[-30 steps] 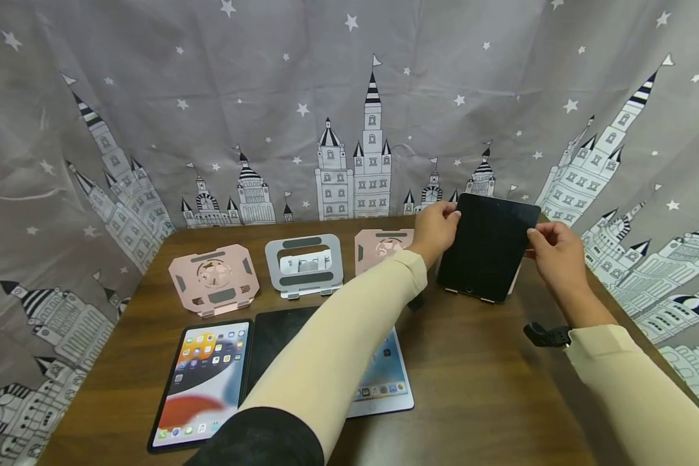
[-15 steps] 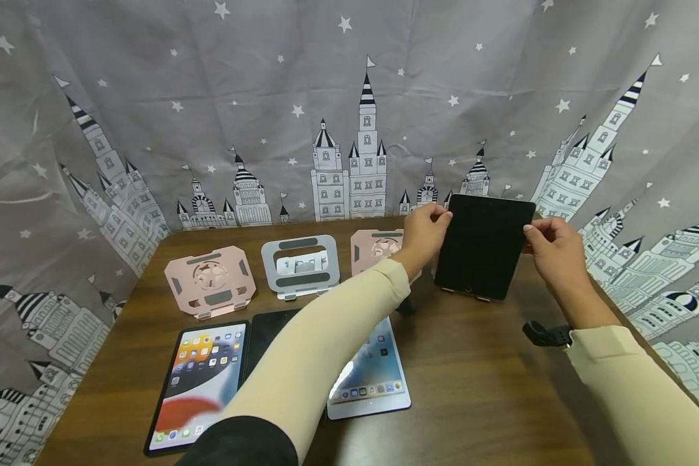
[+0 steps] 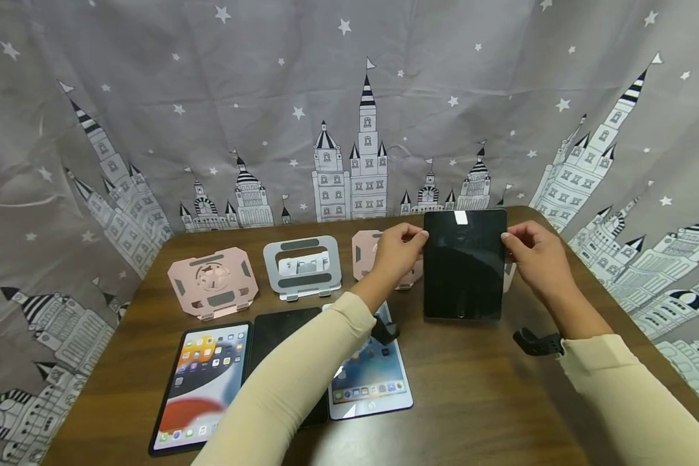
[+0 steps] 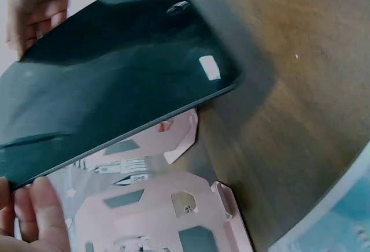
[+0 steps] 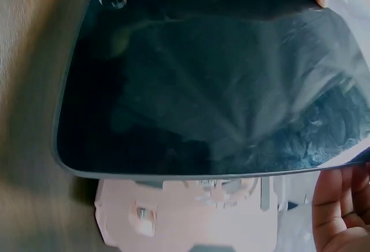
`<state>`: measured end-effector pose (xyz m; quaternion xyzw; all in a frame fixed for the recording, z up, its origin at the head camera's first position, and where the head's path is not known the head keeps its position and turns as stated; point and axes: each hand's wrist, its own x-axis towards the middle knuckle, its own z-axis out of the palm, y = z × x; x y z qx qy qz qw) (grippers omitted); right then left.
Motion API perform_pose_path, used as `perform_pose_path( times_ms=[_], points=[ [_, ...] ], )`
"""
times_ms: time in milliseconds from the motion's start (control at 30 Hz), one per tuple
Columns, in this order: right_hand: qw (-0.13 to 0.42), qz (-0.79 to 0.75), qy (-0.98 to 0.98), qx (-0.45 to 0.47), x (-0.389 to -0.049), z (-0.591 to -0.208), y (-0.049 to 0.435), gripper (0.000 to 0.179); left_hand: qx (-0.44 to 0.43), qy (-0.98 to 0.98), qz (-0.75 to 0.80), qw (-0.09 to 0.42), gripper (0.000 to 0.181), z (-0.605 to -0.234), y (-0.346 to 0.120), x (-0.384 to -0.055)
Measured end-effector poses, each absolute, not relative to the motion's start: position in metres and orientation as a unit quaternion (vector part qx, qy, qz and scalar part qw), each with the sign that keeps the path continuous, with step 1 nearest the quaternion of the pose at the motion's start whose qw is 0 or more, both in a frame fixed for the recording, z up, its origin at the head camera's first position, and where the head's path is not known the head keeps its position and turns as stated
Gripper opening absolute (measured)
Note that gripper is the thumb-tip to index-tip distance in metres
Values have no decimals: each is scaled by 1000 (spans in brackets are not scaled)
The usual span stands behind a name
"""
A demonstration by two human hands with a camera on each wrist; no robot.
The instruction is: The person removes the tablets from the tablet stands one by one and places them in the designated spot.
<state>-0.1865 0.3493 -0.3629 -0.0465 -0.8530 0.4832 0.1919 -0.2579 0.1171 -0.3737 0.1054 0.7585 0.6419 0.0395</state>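
Both hands hold a black-screened tablet [image 3: 465,268] upright at the right of the table. My left hand [image 3: 397,254] pinches its upper left edge, thumb in front. On the opposite edge my right hand [image 3: 538,259] pinches it the same way. Behind the tablet is a pink tablet stand [image 5: 185,214], mostly hidden in the head view; the right wrist view shows the tablet's edge apart from it. Another pink stand [image 4: 150,217] is beside my left hand, seen close in the left wrist view.
A grey stand [image 3: 303,266] and a pink stand [image 3: 213,283] are farther left. In front lie a lit tablet [image 3: 200,382], a dark tablet [image 3: 279,330] and a white-framed tablet [image 3: 373,382], the latter two partly under my left arm. A grey curtain [image 3: 268,77] hangs behind the table.
The black tablet has come off the pink stand it leaned on, moving left and towards me. Both hands have moved along with it.
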Motion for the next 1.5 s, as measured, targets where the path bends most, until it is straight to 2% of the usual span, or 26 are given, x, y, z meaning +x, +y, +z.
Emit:
perform_pose_path(
  times_ms=[167, 300, 467, 967, 1300, 1500],
  points=[
    [148, 489, -859, -33, -181, -369, 335, 26, 86, 738, 662, 103, 12, -381, 96, -248],
    [106, 500, -859, -24, -179, -376, 327, 24, 75, 734, 661, 135, 11, -388, 84, -242],
    [66, 506, -860, -9, -179, -387, 323, 22, 58, 738, 656, 146, 13, -398, 75, -236],
    [12, 512, -859, -9, -176, -417, 316, 15, -2, 739, 639, 215, 8, -418, 63, -221],
    [-34, 513, -858, -7, -173, -432, 314, 14, -1, 749, 615, 248, 21, -430, 58, -216],
    [-51, 493, -868, -9, -174, -440, 313, 14, 37, 805, 548, 227, 29, -433, 56, -211]
  ],
)
